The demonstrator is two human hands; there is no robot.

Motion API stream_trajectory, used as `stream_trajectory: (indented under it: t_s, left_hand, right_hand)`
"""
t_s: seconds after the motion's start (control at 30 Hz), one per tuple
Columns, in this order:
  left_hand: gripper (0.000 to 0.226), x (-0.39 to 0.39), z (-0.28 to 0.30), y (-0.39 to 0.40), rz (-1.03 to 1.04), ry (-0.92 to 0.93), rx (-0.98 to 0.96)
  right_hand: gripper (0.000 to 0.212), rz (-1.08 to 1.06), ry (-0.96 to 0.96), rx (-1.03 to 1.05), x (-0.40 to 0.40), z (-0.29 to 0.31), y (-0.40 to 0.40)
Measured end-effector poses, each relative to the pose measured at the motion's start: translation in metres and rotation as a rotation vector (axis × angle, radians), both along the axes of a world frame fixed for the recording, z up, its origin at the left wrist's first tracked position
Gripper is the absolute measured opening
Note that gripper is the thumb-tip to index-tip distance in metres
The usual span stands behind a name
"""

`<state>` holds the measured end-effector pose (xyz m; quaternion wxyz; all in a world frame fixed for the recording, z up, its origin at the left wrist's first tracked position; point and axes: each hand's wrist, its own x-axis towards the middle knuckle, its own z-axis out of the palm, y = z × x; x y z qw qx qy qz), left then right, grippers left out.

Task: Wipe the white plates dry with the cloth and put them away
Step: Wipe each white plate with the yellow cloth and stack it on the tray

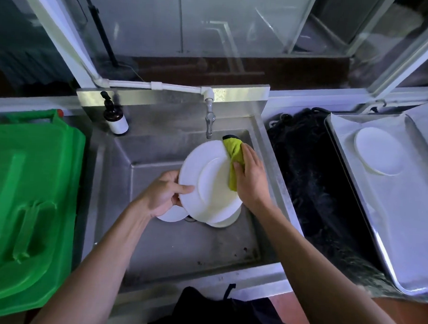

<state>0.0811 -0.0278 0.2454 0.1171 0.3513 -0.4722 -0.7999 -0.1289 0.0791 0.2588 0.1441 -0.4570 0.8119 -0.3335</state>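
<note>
Two hands work on one white plate (pixel 206 186), which you hold tilted above the sink (pixel 178 246). Your left hand (pixel 164 194) grips its left rim, thumb on the face and fingers curled behind; your right hand (pixel 250 178) presses the yellow-green cloth (pixel 234 160) on the right side of the plate, fingers bent around the cloth. To dry it well, I think you should sweep the cloth across the whole face, then along the rim, then turn the plate and dry the back.

More white plates (pixel 219 221) lie in the sink under it, partly hidden, so keep the held plate from knocking them. The tap (pixel 209 123) hangs just behind the top edge of the plate. One plate on the tray (pixel 379 155) shows where to put it; the metal tray (pixel 402 233) is on the counter at right, past a dark mat (pixel 313 191). A green bin (pixel 25 201) stands on the left.
</note>
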Motion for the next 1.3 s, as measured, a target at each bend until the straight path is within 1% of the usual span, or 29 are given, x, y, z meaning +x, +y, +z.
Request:
stream_trajectory:
  t_s: [0.17,0.3,0.43,0.63,0.73,0.8,0.9,0.97,1.03,1.2,1.3]
  left_hand:
    - [0.032,-0.011,-0.002,0.002,-0.124,-0.049,-0.117]
    - [0.023,-0.023,-0.008,0.007,-0.141,-0.076,-0.224]
    - [0.026,-0.040,-0.012,0.011,-0.137,-0.110,-0.340]
    - [0.020,-0.067,-0.014,0.017,-0.185,-0.250,-0.685]
    - [0.015,-0.083,-0.013,0.023,-0.206,-0.315,-0.877]
    - [0.009,-0.096,-0.010,0.028,-0.217,-0.358,-1.015]
    - [0.009,-0.120,-0.003,0.034,-0.240,-0.397,-1.162]
    - [0.029,-0.140,0.004,0.040,-0.278,-0.405,-1.277]
    - [0.040,-0.162,0.012,0.050,-0.323,-0.398,-1.380]
    - [0.050,-0.229,0.024,0.084,-0.410,-0.375,-1.520]
    - [0.056,-0.272,0.028,0.104,-0.408,-0.324,-1.574]
  right_hand:
    - [0.051,-0.027,0.060,0.008,0.018,0.001,-0.001]
    - [0.050,-0.046,0.091,0.004,0.027,0.000,0.002]
    - [0.048,-0.073,0.122,-0.038,0.026,0.001,0.012]
    - [0.046,-0.138,0.140,-0.080,0.003,0.006,0.040]
    - [0.041,-0.131,0.164,-0.160,-0.014,0.009,0.058]
    - [0.042,-0.193,0.146,-0.149,-0.028,0.007,0.072]
    - [0.045,-0.268,0.134,-0.138,-0.049,0.002,0.092]
    - [0.045,-0.291,0.137,-0.136,-0.066,0.000,0.106]
    - [0.045,-0.318,0.132,-0.141,-0.088,0.001,0.122]
    - [0.031,-0.296,0.132,-0.180,-0.147,0.006,0.166]
    - [0.040,-0.387,0.121,-0.213,-0.183,0.009,0.190]
